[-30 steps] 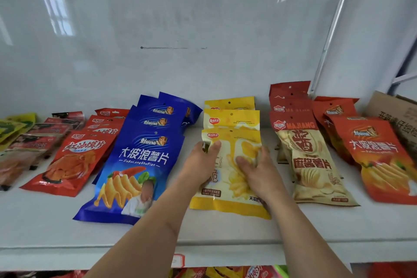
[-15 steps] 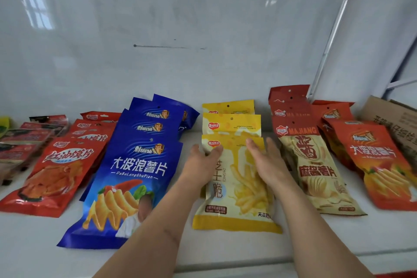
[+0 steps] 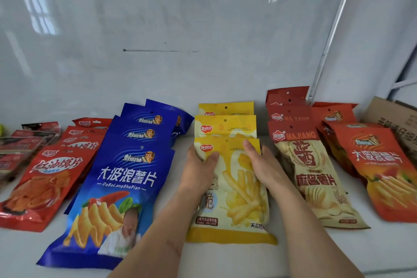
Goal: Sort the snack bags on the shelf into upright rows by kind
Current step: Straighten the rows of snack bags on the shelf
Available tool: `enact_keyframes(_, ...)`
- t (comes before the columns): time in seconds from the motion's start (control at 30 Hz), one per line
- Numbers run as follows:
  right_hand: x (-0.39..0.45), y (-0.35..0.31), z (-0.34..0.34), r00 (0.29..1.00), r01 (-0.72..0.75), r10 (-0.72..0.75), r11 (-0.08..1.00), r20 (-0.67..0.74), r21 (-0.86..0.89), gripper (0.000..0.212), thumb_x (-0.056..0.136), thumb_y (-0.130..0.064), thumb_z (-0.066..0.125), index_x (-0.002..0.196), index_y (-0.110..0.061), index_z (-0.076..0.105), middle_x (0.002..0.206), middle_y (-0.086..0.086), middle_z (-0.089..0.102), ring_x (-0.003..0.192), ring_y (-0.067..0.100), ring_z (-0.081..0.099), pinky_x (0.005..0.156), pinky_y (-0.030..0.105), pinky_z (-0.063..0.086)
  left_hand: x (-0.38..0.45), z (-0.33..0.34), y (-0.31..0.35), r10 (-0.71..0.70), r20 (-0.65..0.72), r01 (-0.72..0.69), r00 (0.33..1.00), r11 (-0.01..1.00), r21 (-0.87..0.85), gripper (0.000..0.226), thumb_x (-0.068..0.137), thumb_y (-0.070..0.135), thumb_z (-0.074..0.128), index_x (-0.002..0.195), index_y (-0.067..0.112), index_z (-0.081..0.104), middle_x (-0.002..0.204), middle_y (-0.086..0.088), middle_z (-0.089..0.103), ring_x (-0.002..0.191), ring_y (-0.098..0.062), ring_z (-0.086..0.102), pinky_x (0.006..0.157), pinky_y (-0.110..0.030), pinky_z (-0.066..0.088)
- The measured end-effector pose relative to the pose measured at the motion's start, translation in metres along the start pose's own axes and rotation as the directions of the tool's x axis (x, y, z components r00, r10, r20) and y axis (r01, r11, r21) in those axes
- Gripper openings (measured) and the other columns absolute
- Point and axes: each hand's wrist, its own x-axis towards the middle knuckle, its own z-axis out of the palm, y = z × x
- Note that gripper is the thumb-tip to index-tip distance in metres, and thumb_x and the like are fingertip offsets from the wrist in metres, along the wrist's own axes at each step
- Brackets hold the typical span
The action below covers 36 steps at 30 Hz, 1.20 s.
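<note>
On the shelf, from 9 o'clock: three red bags, four blue bags, three yellow bags dead centre. Left hand grips the front one's edge, thumb over it; right hand lies flat on it. Towards 3: four Majiang bags, three orange bags.

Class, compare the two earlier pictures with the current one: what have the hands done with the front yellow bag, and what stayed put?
The right hand slid from the front yellow bag's middle up to its top right edge, fingers straightened. The left hand kept its grip on the top left corner. The bag still lies flat; the blue bags and the red bags did not shift.
</note>
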Motion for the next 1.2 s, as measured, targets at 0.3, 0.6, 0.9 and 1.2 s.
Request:
enact_keyframes(0.3,0.023,-0.038,0.001,0.969,0.172,-0.222,0.921,-0.106,-0.349,0.095,0.086,-0.077,0.043,0.158,-0.020,0.018,0.164,0.010,0.021,0.149,0.030,0.025,0.118,0.051,0.027,-0.008,-0.001,0.014,0.037,-0.003,-0.035,0.999,0.969,0.243,0.065,0.096,0.052,0.056,0.144,0.021,0.027,0.142,-0.001,0.051,0.126,-0.020,0.055,0.097,-0.035,0.052)
enact_keyframes(0.6,0.076,-0.085,0.021,0.952,0.262,-0.298,0.659,0.076,-0.705,0.088,0.083,-0.086,0.027,0.157,-0.037,0.020,0.168,-0.002,0.003,0.153,0.031,0.003,0.117,0.059,0.015,-0.071,0.012,-0.001,0.237,0.409,-0.463,0.881,0.264,0.846,0.075,0.092,0.076,0.016,0.157,0.040,0.010,0.168,0.008,-0.007,0.152,-0.027,-0.022,0.119,-0.054,-0.016)
enact_keyframes(0.9,0.085,-0.067,0.035,0.968,0.241,-0.202,0.608,0.146,-0.757,0.087,0.081,-0.089,0.022,0.155,-0.044,0.021,0.168,-0.003,-0.002,0.153,0.037,0.000,0.118,0.062,0.007,-0.057,0.008,-0.012,0.093,0.436,-0.446,0.895,0.194,0.874,0.078,0.090,0.080,0.009,0.157,0.042,-0.005,0.165,0.010,-0.024,0.147,-0.027,-0.035,0.117,-0.064,-0.013)
enact_keyframes(1.2,0.089,-0.063,0.043,0.971,0.229,-0.196,0.592,0.138,-0.773,0.087,0.080,-0.090,0.021,0.154,-0.044,0.023,0.168,0.000,0.006,0.151,0.036,0.012,0.117,0.061,0.011,-0.054,0.010,-0.015,0.095,0.431,-0.441,0.897,0.240,0.865,0.076,0.091,0.079,0.011,0.156,0.043,-0.006,0.164,0.012,-0.025,0.148,-0.026,-0.033,0.119,-0.064,-0.004)
